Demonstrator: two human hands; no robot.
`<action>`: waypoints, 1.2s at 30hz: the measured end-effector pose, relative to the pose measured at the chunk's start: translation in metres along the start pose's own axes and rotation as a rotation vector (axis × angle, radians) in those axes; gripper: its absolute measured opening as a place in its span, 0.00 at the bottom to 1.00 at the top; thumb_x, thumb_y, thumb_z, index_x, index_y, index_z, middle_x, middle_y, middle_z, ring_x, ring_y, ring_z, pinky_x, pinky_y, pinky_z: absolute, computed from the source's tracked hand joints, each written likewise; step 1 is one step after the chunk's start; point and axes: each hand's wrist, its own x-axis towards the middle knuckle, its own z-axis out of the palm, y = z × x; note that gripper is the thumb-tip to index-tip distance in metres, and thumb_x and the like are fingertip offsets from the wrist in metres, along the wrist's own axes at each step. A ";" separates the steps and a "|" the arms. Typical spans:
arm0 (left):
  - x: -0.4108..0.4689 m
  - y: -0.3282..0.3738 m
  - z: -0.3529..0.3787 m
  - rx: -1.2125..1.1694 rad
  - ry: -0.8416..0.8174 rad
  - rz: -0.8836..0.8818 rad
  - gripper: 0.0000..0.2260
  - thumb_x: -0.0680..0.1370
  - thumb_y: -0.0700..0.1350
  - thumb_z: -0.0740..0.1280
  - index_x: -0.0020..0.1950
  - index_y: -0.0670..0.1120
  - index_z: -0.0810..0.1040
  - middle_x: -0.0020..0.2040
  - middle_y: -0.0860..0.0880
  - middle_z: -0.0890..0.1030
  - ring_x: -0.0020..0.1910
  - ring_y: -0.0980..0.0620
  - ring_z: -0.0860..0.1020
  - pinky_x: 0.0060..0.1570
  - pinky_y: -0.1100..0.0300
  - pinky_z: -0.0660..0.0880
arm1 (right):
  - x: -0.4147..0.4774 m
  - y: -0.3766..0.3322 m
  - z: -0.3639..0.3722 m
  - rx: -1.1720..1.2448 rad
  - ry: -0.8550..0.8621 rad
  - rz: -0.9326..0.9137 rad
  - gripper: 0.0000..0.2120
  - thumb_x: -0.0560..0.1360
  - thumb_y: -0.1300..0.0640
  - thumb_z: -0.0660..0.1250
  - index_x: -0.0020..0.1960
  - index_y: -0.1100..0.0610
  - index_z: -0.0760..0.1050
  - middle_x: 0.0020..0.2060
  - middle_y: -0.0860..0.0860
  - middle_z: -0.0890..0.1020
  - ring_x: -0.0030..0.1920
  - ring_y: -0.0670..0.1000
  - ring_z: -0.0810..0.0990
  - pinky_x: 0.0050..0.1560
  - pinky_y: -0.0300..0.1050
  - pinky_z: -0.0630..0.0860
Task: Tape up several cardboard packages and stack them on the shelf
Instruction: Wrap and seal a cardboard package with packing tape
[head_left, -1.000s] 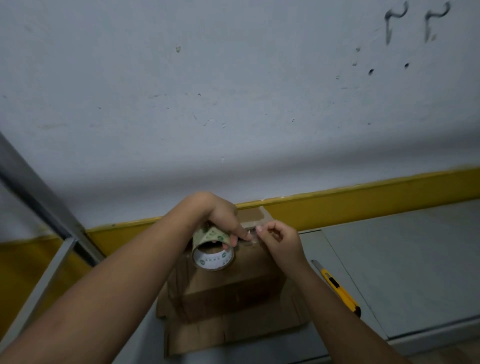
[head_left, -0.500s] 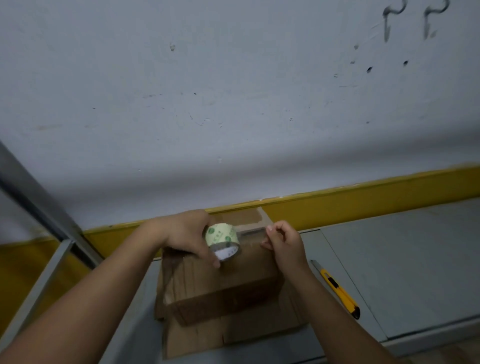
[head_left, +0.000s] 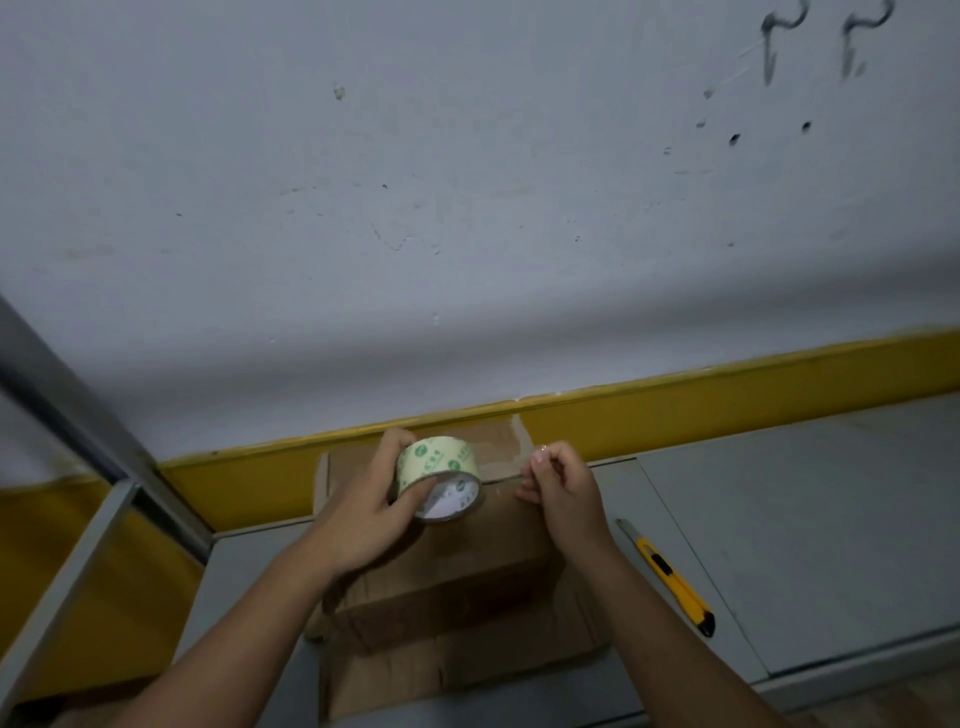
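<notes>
**Tape drawn across the box top between two hands**

The brown cardboard box (head_left: 457, 571) sat on a flattened sheet of brown cardboard (head_left: 467, 670) on the grey table (head_left: 805, 519), its far edge close to the yellow band at the foot of the wall (head_left: 675, 415). The left hand (head_left: 358, 525) gripped the pale roll of clear packing tape with green print (head_left: 439, 475) just over the box's top, fingers (head_left: 395, 447) curled round its far side and the thumb hooked at the near rim. The right hand (head_left: 566, 493) was at the box's far right edge, its thumb and forefinger tips (head_left: 540, 458) pinching the free end of the tape, the other fingers curled in. A short clear strip of tape (head_left: 501, 465) ran from the roll to that pinch, low over the box top; whether it was touching the cardboard could not be told. A yellow and black utility knife (head_left: 670, 577) lay on the table right of the box, apart from both hands.
</notes>
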 end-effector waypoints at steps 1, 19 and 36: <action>0.002 0.001 -0.001 -0.017 -0.021 -0.023 0.23 0.81 0.71 0.59 0.66 0.56 0.65 0.53 0.59 0.80 0.48 0.58 0.82 0.43 0.46 0.81 | 0.000 -0.002 0.000 0.018 -0.006 0.014 0.12 0.86 0.55 0.61 0.45 0.55 0.74 0.38 0.48 0.81 0.41 0.51 0.82 0.45 0.54 0.85; 0.025 0.014 -0.006 0.080 -0.110 -0.064 0.17 0.81 0.46 0.71 0.58 0.54 0.63 0.53 0.50 0.79 0.49 0.52 0.81 0.44 0.47 0.80 | 0.017 -0.002 -0.003 0.174 0.214 0.263 0.18 0.85 0.55 0.64 0.37 0.57 0.72 0.26 0.52 0.72 0.23 0.46 0.65 0.23 0.39 0.61; 0.021 0.013 0.017 0.193 -0.141 -0.164 0.17 0.81 0.47 0.67 0.58 0.60 0.59 0.50 0.56 0.77 0.44 0.57 0.79 0.37 0.55 0.76 | 0.012 0.000 -0.012 -0.297 0.200 0.131 0.17 0.83 0.53 0.65 0.36 0.55 0.71 0.30 0.48 0.72 0.32 0.47 0.70 0.32 0.42 0.64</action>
